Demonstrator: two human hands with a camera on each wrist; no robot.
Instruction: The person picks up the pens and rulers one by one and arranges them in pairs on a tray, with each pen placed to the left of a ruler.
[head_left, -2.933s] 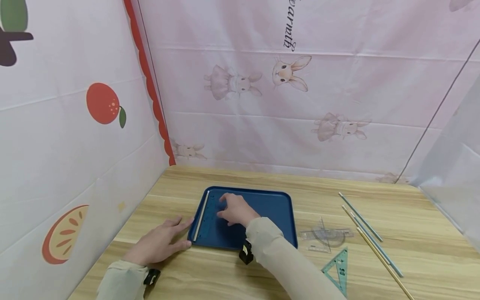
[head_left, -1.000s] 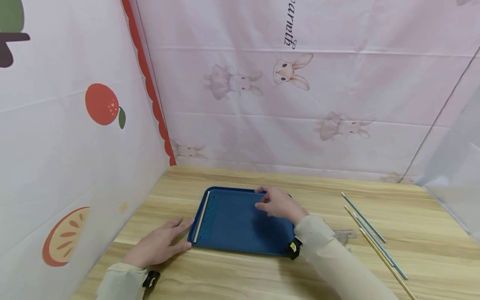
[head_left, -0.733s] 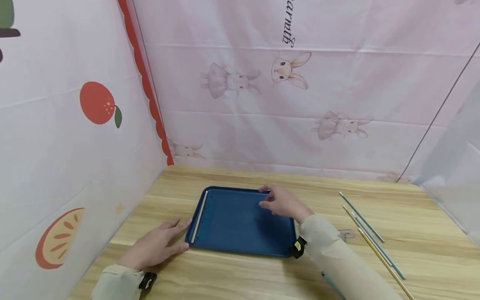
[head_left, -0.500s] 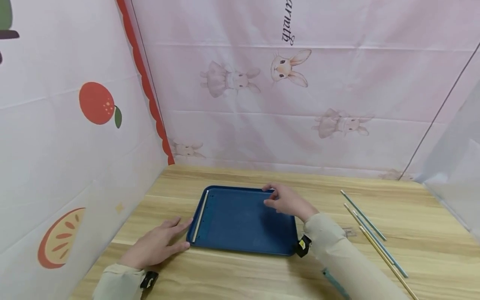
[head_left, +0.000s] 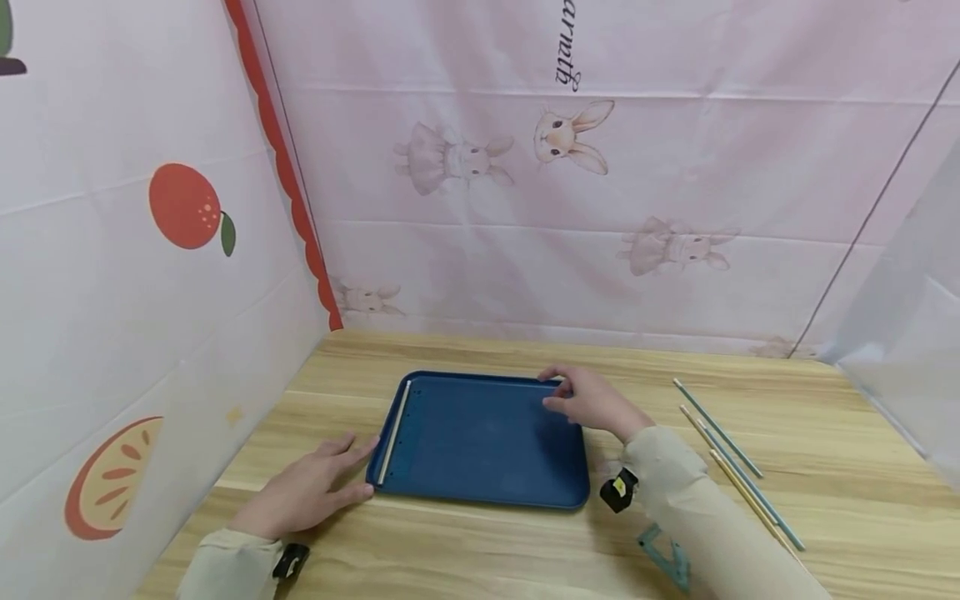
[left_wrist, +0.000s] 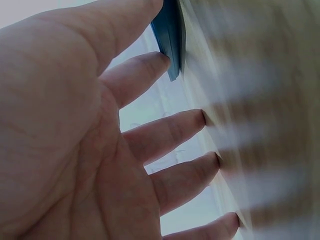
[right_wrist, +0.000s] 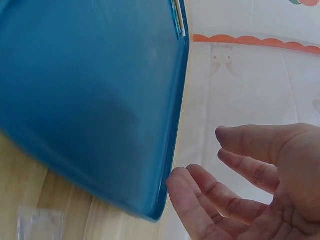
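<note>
Two bare hands are working at a blue tray (head_left: 487,446), which is lying flat on the wood-grain table (head_left: 450,546). The left hand (head_left: 298,493) is spreading its fingers loosely and gripping nothing; its thumb and index finger are touching the tray's left rim, while the left wrist view is showing the other three fingertips resting on the tabletop. The right hand (head_left: 596,400) is hovering by the tray's far right corner, fingers gently bent, thumb standing apart from them, and is holding nothing; whether a fingertip is touching the rim, I cannot tell.

Inside the tray, a pale pencil (head_left: 395,433) is lying along the left wall, and a blue ruler (head_left: 412,429) is lying just beside it, nearly blending into the tray's colour. Right of the tray, four pencils (head_left: 718,428), two blue and two tan, are lying aslant on the table. A green set square (head_left: 681,568) is showing partly from under the right sleeve (head_left: 720,529). Pink rabbit-printed cloth (head_left: 487,267) is hanging behind the table.
</note>
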